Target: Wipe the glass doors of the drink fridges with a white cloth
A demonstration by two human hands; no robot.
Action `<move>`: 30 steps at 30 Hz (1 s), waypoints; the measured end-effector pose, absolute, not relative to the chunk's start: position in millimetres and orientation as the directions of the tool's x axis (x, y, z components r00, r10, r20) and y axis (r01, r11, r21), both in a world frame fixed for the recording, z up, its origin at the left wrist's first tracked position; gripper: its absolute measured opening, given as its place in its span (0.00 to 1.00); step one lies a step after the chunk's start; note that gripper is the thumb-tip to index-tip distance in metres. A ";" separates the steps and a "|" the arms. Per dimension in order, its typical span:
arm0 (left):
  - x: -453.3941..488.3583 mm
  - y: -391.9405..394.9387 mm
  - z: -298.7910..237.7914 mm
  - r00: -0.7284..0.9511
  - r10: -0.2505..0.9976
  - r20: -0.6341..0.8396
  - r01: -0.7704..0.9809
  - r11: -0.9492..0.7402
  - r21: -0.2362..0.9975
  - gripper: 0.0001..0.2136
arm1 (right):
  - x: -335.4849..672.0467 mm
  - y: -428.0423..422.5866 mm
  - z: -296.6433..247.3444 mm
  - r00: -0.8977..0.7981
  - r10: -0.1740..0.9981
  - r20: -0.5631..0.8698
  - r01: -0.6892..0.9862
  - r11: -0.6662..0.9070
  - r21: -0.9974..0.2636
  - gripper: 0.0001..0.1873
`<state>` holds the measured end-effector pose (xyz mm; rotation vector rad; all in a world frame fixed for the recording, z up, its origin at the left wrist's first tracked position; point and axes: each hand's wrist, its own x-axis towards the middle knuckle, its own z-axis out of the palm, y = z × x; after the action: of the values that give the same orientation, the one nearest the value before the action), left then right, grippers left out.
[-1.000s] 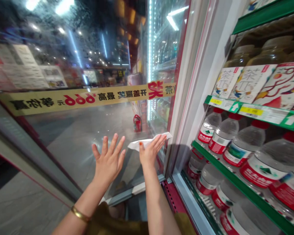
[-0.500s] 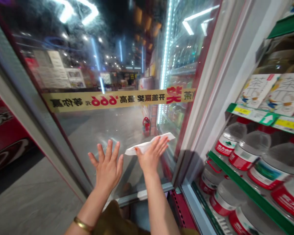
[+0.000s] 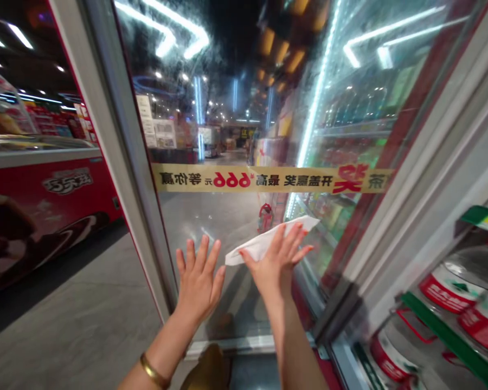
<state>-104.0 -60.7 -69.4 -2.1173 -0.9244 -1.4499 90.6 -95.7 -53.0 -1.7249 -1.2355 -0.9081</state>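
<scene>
My left hand (image 3: 200, 279) is open, its fingers spread and pointing up, in front of the lower part of a glass door (image 3: 211, 216); whether the palm touches the pane cannot be told. To its right, my right hand (image 3: 277, 262) holds a white paper towel (image 3: 260, 246) flat against the glass under spread fingers. One pointed end of the towel sticks out past the fingertips, the other toward my left hand. Above both hands, a yellow strip (image 3: 268, 179) with mirrored red and black lettering crosses the pane.
Light metal door frame (image 3: 117, 162) borders the glass on the left. Beyond it stands a red chest freezer (image 3: 85, 200) on the grey floor. At the right, green-edged shelves (image 3: 443, 330) hold large water bottles (image 3: 451, 281) with red labels. Cloudy smears (image 3: 228, 49) mark the upper glass.
The view has turned left, showing more of the red freezer and less of the shelves. Both hands keep about the same place on the door; the right hand's fingers are more spread over the towel.
</scene>
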 end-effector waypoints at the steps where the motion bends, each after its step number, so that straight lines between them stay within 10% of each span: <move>1: -108.3 -58.1 -62.3 0.231 0.283 0.931 0.713 -0.700 0.036 0.38 | 107.9 -99.6 -40.2 0.320 0.320 0.892 0.938 -0.240 -0.251 0.63; 5: -119.5 -49.1 -51.3 0.199 0.204 0.958 0.603 -0.797 0.045 0.35 | 120.1 -117.5 -56.5 0.391 0.224 0.893 0.898 -0.307 -0.316 0.55; 9: -127.6 -49.5 -62.4 0.109 0.177 0.978 0.441 -0.890 0.111 0.35 | 49.5 -112.6 -104.4 0.088 0.467 0.880 0.989 -0.147 -0.021 0.53; 13: -142.5 -56.7 -71.9 0.085 0.291 0.953 0.423 -0.877 0.230 0.34 | 17.6 -84.8 -41.8 -0.249 0.604 0.757 0.958 0.038 0.285 0.47; 19: -150.2 -60.8 -78.4 0.102 0.412 0.905 0.420 -0.843 0.336 0.34 | 69.5 -82.7 34.0 0.054 0.406 0.912 0.963 -0.262 0.059 0.57; 25: -128.5 -52.4 -87.7 0.131 0.359 0.924 0.571 -0.789 0.226 0.39 | 34.6 -102.1 -70.5 -0.342 0.501 0.795 0.924 0.024 0.382 0.33; 30: -128.1 -49.4 -102.7 0.031 0.385 0.923 0.470 -0.820 0.326 0.40 | -4.7 -63.5 -5.6 -0.338 0.508 0.792 0.929 0.047 0.366 0.47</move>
<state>-128.1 -49.4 -102.7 -2.2060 -0.9157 -1.9352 -4.7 -63.5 -5.6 -1.4410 -1.8781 -1.2288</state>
